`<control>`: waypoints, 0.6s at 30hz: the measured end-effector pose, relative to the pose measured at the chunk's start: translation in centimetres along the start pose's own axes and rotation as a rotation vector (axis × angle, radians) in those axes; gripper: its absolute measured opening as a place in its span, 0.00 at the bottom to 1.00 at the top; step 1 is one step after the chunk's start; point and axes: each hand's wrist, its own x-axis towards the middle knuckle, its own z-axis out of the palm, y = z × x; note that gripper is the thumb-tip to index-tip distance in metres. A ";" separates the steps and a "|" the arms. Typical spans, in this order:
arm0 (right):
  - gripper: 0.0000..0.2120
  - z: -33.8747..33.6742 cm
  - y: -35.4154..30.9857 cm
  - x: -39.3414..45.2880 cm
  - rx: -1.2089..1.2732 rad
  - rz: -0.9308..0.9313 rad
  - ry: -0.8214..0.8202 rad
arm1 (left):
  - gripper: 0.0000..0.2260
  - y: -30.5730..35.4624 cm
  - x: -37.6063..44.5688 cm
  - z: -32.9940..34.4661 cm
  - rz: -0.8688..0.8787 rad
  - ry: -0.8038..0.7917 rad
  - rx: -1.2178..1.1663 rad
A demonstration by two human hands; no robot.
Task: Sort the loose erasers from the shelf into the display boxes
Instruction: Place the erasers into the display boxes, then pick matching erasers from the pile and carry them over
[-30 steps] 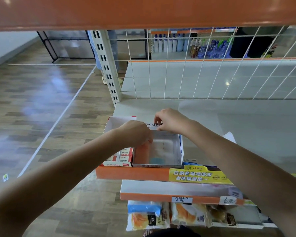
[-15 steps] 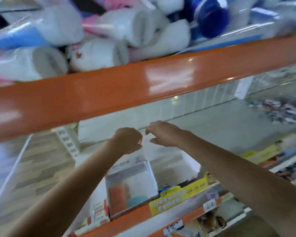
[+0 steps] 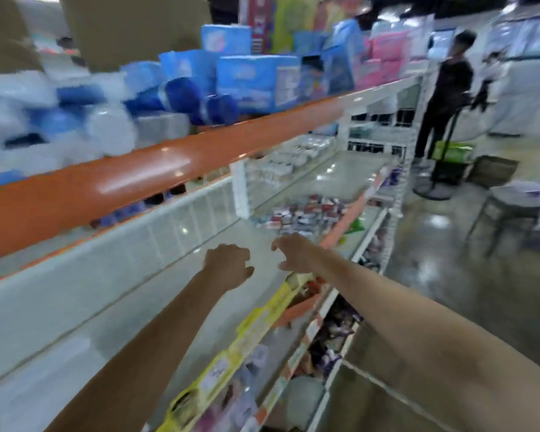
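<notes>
Now both hands empty: left hand point(image 3: 228, 265) loosely curled, right hand point(image 3: 293, 252) spread; reach eraser pile point(image 3: 303, 213), pinch one.

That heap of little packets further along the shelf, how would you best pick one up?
Take one from the near edge of the loose eraser pile, pinching its two long sides from above; they seem to lie flat. The right hand is nearest. Blur hides single packets.
</notes>
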 end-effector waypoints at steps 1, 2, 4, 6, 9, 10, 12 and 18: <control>0.24 0.1 2.5 -0.1 0.023 0.025 -0.009 | 0.17 1.9 1.8 -0.1 0.010 0.020 -0.024; 0.24 0.2 4.8 -0.2 0.049 0.047 -0.016 | 0.17 3.7 3.6 -0.2 0.018 0.030 -0.046; 0.24 0.4 9.1 -0.1 0.084 0.083 -0.019 | 0.17 7.2 6.8 -0.3 0.031 0.032 -0.081; 0.24 0.9 12.9 0.6 0.105 0.113 -0.006 | 0.17 10.0 9.8 -0.3 0.042 0.041 -0.098; 0.24 1.8 17.4 2.2 0.146 0.162 -0.024 | 0.18 12.8 14.1 0.1 0.060 0.020 -0.097; 0.23 2.1 18.7 2.9 0.137 0.169 -0.038 | 0.18 13.3 15.5 0.3 0.058 0.009 -0.089; 0.20 2.6 20.8 4.5 0.116 0.164 -0.040 | 0.16 13.8 18.5 0.7 0.040 0.004 -0.091; 0.20 3.5 25.7 11.2 0.162 0.210 0.062 | 0.14 13.3 27.0 1.5 -0.043 0.020 -0.121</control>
